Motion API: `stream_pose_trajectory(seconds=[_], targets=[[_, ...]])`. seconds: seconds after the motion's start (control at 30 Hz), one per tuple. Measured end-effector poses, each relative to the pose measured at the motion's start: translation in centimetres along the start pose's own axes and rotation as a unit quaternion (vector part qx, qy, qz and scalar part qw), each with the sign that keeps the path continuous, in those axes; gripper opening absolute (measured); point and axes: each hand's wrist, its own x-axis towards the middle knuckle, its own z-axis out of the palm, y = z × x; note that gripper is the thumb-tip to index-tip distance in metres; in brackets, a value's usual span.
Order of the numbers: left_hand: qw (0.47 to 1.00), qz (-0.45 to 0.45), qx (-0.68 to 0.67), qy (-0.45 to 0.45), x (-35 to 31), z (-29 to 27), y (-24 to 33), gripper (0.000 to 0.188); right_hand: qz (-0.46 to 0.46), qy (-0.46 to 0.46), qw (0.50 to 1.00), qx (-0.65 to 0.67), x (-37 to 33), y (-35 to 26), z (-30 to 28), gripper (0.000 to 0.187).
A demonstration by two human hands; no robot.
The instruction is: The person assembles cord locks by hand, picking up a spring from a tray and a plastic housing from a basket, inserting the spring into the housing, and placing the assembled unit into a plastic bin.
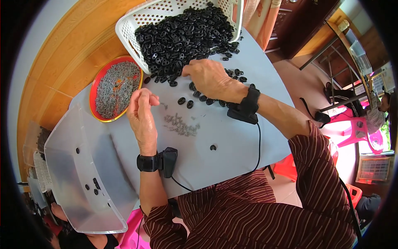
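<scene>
Here the right hand [209,76] lies palm down at the mouth of the white basket [128,31], which is tipped on its side and spills a heap of black oval pieces [182,35] onto the grey table [232,141]. Its fingers are curled loosely over the loose pieces just outside the basket's rim, touching them; whether one is already pinched underneath cannot be told.

The left hand [142,116] is held up on edge, nearer the person than the basket, thumb and fingertips pressed together as if on something very small; what sits between them is too tiny to make out.

A small scatter of metal pins [180,124] lies on the table just beside that left hand, on the side away from the red dish [96,85] of the same grey pins, and well below the basket. So the black pieces lie under the right hand, the pins nearer the left.

A clear plastic bin [83,174] with a few black pieces stands farther from the basket, beyond the left wrist.
</scene>
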Motion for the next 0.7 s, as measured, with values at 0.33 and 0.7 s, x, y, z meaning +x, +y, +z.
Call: stream_pose_trajectory(seconds=[0.33, 0.7], targets=[[0.999, 0.002, 0.009, -0.031, -0.4, 0.5, -0.2, 0.019, 0.034, 0.01, 0.999, 0.027, -0.6, 2.6, -2.4, 0.013], [0.999, -0.007, 0.02, -0.035, -0.7, 0.8, 0.0, 0.019, 0.058, -0.012, 0.997, 0.054, -0.9, 2.7, -3.3, 0.013]])
